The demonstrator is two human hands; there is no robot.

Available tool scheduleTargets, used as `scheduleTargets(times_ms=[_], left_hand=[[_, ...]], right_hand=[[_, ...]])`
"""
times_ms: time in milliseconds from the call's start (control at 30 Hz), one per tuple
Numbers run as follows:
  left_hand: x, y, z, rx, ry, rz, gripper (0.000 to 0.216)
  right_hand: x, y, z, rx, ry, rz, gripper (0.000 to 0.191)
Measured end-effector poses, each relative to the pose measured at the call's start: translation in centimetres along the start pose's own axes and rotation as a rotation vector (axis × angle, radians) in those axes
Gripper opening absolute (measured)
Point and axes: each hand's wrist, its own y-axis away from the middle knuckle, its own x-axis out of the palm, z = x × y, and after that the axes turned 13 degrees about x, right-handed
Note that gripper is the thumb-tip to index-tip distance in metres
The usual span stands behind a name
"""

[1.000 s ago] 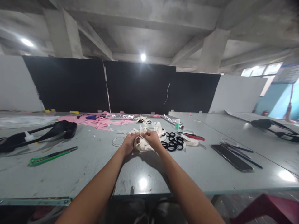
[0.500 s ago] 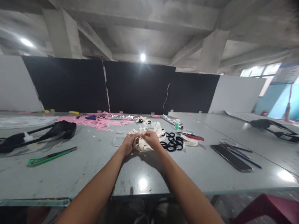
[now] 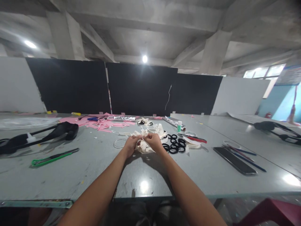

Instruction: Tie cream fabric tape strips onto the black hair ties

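Tabletop (image 3: 129, 180) room between hands (image 3: 131, 145) (image 3: 153, 142) and edge (image 3: 142, 197)

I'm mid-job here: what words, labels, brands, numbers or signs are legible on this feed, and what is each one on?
None can be read.
Pale strip pile at centre: any print is too small to read.
Loose strip right of the black rings: printed marks, too small to read.
Wall sign at upper right: marks too blurred to read.
Green-and-white bottle: any label is too small to read.
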Motion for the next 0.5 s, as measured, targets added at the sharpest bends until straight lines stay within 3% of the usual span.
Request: scheduleTargets(times_ms=[367, 433, 500], left_hand=[[-0.09, -0.28, 0.60, 0.015, -0.051, 0.023, 0.037], [-0.02, -0.53, 0.50, 0.112, -0.144, -0.054, 0.037], [-0.04, -0.65, 0.03, 0.328, -0.361, -0.236, 0.045]], right_hand=[[-0.03, 0.16, 0.21, -0.007, 0.035, -0.007, 0.028], [0.02, 0.03, 0.02, -0.006, 0.053, -0.053, 0.029], [0.06, -0.12, -0.22, -0.003, 0.069, -0.105, 0.029]])
